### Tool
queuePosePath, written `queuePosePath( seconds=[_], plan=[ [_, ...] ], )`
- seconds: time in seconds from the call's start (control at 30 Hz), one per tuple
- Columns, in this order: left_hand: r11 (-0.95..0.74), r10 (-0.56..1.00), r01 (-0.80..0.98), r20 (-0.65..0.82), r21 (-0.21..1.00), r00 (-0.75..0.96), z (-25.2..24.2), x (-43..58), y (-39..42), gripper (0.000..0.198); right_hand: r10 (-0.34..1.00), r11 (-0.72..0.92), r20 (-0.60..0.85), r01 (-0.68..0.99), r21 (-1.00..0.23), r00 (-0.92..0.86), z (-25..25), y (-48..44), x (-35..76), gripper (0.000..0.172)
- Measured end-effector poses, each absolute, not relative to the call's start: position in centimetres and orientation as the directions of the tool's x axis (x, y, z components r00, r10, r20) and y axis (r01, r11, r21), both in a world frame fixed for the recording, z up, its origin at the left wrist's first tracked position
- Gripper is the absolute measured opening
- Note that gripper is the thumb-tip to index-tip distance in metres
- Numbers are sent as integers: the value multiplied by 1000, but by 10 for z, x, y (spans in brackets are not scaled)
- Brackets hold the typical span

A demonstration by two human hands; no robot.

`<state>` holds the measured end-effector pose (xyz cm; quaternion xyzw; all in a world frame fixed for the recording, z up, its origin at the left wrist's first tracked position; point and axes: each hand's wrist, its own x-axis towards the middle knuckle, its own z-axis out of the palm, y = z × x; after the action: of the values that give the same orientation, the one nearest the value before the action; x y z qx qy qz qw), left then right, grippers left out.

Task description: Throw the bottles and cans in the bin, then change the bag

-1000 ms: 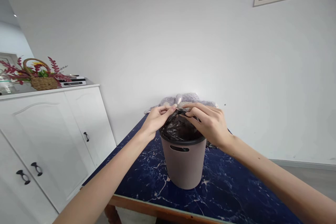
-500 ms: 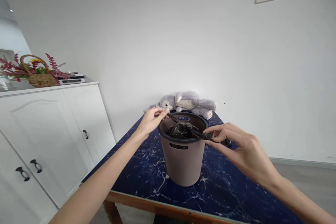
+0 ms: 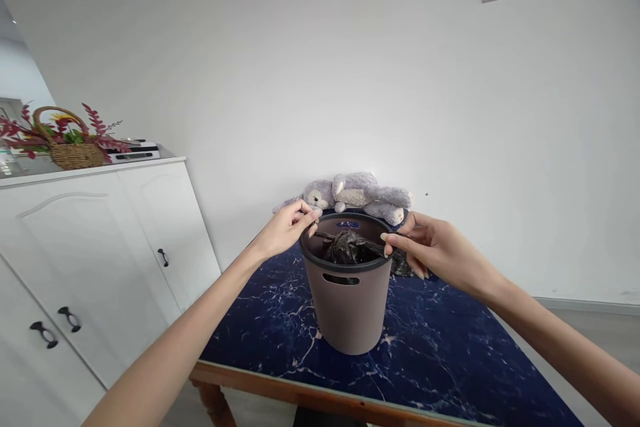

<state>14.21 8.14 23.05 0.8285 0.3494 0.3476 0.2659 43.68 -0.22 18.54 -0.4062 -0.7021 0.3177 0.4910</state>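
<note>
The left hand (image 3: 290,225) and right hand (image 3: 431,248) pinched ends of the black bag (image 3: 345,248) inside the bin (image 3: 349,313) (apparently knotted); tightening seemed the step, the next move calling for an even pull

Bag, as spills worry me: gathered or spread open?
Gathered: the bag is bunched in the bin, twisted ends pinched by left hand and right hand.

No words, labels, brands, numbers or signs can be read anywhere in the frame, from upper left to lower right.
</note>
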Motion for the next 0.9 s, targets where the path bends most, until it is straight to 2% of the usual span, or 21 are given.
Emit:
queuePosePath(
  seconds=[0.17,0.27,0.37,0.4,0.5,0.6,0.7,0.8,0.9],
  plan=[
    [-613,771,397,408,683,489,221,135,84,42,859,498,482,509,-702,-175,193,4,443,37],
    [-595,782,347,422,725,460,219,139,77,43,775,590,565,644,-488,-282,207,18,430,29],
    [-593,789,293,468,750,398,218,141,70,43,644,707,574,680,-194,-506,218,37,412,43],
    [-597,791,280,491,752,365,217,139,69,42,613,733,541,670,-118,-576,220,45,406,42],
    [-588,807,224,546,777,223,205,126,73,42,599,735,476,678,-8,-644,221,63,393,26],
    [-502,861,196,508,842,23,175,98,86,52,655,656,508,754,-17,-559,221,72,391,23],
    [-322,913,316,381,892,-144,127,64,95,62,703,605,553,785,-134,-448,226,74,395,24],
    [-207,947,406,286,890,-145,75,39,92,59,687,630,652,711,-312,-322,241,72,399,22],
    [-166,970,479,230,862,-78,38,27,82,56,675,649,724,583,-490,-143,261,71,402,20]
  ],
)
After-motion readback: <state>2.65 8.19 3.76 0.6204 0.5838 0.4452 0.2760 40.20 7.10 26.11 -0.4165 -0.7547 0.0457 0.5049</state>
